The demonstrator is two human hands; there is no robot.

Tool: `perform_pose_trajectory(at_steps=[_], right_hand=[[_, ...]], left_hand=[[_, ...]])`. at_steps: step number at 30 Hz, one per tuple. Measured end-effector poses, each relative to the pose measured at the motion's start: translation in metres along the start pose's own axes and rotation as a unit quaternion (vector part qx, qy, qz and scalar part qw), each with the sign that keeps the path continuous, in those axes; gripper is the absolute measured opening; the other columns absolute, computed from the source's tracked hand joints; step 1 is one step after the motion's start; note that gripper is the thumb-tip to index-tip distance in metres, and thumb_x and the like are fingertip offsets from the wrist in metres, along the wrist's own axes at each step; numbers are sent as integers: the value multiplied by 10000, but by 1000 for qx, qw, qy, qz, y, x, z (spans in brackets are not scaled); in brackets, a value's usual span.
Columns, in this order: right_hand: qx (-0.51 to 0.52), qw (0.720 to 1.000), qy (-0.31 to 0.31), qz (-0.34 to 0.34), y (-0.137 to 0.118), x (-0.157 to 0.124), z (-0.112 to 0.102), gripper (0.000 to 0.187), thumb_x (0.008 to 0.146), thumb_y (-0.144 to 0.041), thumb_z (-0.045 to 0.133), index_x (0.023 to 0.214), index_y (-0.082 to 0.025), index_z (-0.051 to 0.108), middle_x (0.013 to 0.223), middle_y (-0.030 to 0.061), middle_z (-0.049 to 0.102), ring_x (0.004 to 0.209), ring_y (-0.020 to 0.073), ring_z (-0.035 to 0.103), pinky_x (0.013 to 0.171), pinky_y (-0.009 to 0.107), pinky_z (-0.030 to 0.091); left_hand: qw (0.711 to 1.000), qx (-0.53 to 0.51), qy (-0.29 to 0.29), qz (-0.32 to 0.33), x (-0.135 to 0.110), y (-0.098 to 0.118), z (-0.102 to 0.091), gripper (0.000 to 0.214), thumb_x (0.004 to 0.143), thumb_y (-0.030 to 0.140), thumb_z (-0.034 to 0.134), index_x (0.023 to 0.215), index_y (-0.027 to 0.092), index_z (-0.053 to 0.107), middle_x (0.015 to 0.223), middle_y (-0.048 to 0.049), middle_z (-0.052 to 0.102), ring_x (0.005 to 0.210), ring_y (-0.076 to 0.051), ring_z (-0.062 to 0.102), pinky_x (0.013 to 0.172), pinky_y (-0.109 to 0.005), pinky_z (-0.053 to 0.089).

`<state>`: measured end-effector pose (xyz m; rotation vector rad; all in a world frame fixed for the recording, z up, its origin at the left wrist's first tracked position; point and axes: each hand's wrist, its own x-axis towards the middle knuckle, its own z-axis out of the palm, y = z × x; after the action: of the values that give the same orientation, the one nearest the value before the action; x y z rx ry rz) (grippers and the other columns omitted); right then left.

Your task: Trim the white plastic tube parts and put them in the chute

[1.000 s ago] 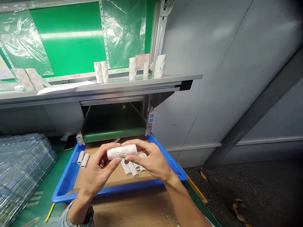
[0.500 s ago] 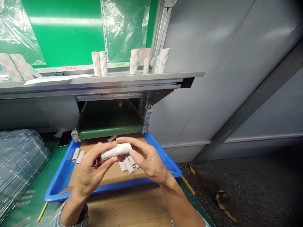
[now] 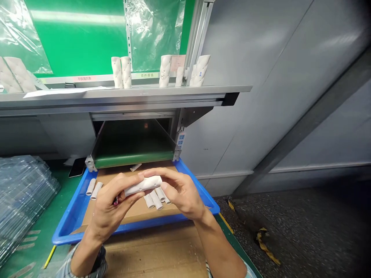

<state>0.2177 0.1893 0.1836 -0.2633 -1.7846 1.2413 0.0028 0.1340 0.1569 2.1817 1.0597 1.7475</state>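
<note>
Head view: a steel shelf [image 3: 124, 94] ran across twelve o'clock above a blue plastic tray [image 3: 87, 235] at six o'clock, lined with a cardboard sheet [image 3: 130, 210]. Over the tray, the left hand [image 3: 111, 204] and right hand [image 3: 181, 195] were curled nearly closed, their fingers [image 3: 150, 172] pinching a white tube [image 3: 143, 185] crosswise from both ends. Shorter white tubes [image 3: 155, 200] lay just below, and a tiny pink item [image 3: 116, 200], perhaps a pen tip, showed at the left hand.

Bright, even light falls from above, laying a pale glare streak across the green board [image 3: 75, 17] and a soft sheen on the grey metal wall [image 3: 255, 88]. The white tube [image 3: 143, 185] stays sharp, while the frame's corners darken and bow outward.
</note>
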Motion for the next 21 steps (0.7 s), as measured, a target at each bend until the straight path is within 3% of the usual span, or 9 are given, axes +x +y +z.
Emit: perform_pose_trajectory(at_steps=[3, 7, 10, 15, 21], right_hand=[[-22, 1000, 12, -4, 2, -1, 0, 287, 1048, -304, 587, 1247, -220, 777, 1164, 73, 839, 968, 223, 821, 860, 333, 685], [-52, 998, 19, -8, 1, -1, -1, 392, 949, -168, 542, 1254, -227, 780, 1208, 50, 836, 1006, 212, 811, 851, 309, 669], [-53, 998, -1, -17, -2, -1, -2, 429, 933, -188, 543, 1300, -219, 763, 1282, 59, 818, 1150, 243, 785, 966, 349, 650], [-74, 997, 11, -5, -1, -1, -3, 358, 997, -274, 563, 1281, -217, 773, 1246, 79, 828, 1081, 248, 800, 867, 330, 666], [-69, 997, 11, -18, 2, -1, 0, 410, 954, -185, 584, 1320, -253, 753, 1322, 61, 800, 1149, 233, 790, 972, 342, 662]], left_hand=[[1000, 6, -7, 10, 0, 0, -1, 330, 999, 246, 810, 1324, 278, 763, 955, -30, 746, 615, -104, 541, 528, -219, 455], [1000, 19, -11, 13, 1, 0, -2, 327, 1005, 262, 807, 1328, 284, 761, 930, -23, 747, 662, -120, 577, 568, -230, 460], [1000, 22, -7, 5, 0, -1, -2, 322, 1010, 279, 804, 1328, 295, 760, 941, -19, 746, 680, -121, 587, 570, -228, 452], [1000, 18, -2, 3, -2, -1, -2, 326, 1000, 273, 815, 1320, 298, 760, 954, -18, 746, 696, -121, 592, 576, -221, 456], [1000, 10, 4, -13, -1, -2, 3, 297, 1008, 302, 805, 1300, 309, 753, 994, -4, 765, 691, -119, 589, 619, -225, 487]])
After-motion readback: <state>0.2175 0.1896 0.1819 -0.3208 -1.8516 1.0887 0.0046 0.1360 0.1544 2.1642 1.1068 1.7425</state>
